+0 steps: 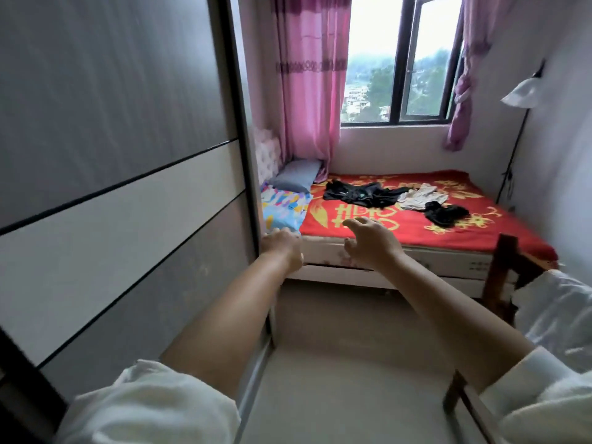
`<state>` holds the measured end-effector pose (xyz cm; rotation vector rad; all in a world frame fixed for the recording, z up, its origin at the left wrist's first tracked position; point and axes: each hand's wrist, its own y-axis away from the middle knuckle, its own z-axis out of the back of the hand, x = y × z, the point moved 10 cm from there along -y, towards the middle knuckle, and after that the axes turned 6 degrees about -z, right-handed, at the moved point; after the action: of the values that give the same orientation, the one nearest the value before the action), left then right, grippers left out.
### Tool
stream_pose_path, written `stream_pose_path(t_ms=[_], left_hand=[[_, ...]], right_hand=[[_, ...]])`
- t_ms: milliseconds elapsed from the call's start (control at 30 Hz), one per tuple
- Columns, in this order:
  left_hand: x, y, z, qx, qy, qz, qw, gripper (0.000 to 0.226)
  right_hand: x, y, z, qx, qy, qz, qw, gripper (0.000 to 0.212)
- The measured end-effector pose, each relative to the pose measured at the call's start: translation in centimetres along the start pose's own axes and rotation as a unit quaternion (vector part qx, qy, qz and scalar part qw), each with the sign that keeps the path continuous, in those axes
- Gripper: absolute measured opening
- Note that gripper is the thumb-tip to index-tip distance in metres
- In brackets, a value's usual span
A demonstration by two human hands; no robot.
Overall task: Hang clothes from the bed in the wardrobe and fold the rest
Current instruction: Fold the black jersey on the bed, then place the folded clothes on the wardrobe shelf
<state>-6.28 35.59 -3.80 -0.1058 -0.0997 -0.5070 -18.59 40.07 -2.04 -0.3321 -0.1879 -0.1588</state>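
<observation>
3 loose garments lie on the red bed (416, 233): black clothes (358, 194), a pale garment (421, 196), another black piece (445, 213). Left hand (283, 248) and right hand (371, 240) reach forward, fingers loosely curled, empty, beside the closed wardrobe (112, 155).

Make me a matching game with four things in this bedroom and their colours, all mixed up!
Things:
1. curtain
2. blanket
3. pillow
4. lamp shade

Colours:
a. red with yellow
b. white
c. pink
d. grey-blue

Pairs: 1-c, 2-a, 3-d, 4-b
</observation>
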Motion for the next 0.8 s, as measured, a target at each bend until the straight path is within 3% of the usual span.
stream_pose_path(t_ms=[233, 533, 800], left_hand=[[-10.7, -16.3, 0.3, -0.013, 0.024, -0.059, 0.998, 0.033], [-14.0, -37.8, -3.1, 0.015, 0.02, -0.084, 0.996, 0.033], [-19.6, -60.5, -5.7, 0.042, 0.015, -0.136, 0.99, 0.027]], right_hand=[[-16.4, -8.9, -0.4, 0.007, 0.029, -0.061, 0.998, 0.037], [-30.5, -25.5, -5.3, 0.021, 0.043, -0.129, 0.99, 0.034], [-47.0, -39.6, -7.4, 0.032, 0.038, -0.238, 0.97, 0.032]])
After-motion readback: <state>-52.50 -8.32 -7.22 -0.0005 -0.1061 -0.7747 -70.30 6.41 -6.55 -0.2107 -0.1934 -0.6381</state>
